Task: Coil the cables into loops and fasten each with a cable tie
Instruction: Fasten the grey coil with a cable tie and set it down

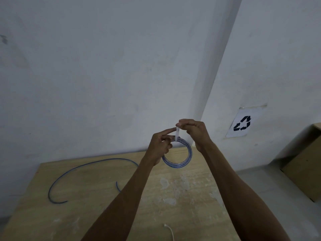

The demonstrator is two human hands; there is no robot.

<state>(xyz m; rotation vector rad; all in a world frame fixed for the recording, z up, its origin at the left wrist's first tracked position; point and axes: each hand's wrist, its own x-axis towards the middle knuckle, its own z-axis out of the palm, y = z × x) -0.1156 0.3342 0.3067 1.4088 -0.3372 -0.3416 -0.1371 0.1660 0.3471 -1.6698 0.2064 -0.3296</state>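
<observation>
Up above the counter [191, 197], two hands are working on one coiled cable [180, 160], a blue-and-clear loop hanging between them. One left hand [160, 146] is gripping the coil's upper left side, forefinger stretched toward the tie. One right hand [194, 131] is pinching the top of one white cable tie [177, 134], wrapped round the coil. Below left of the hands, one loose blue cable [83, 168] is lying uncoiled. Near the wrists' lower edge, one white cord [169, 230] is showing.

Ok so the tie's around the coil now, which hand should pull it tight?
Probably the right hand: its fingertips already pinch the top of the white cable tie. The left hand holds the coiled cable and can steady it.
</observation>
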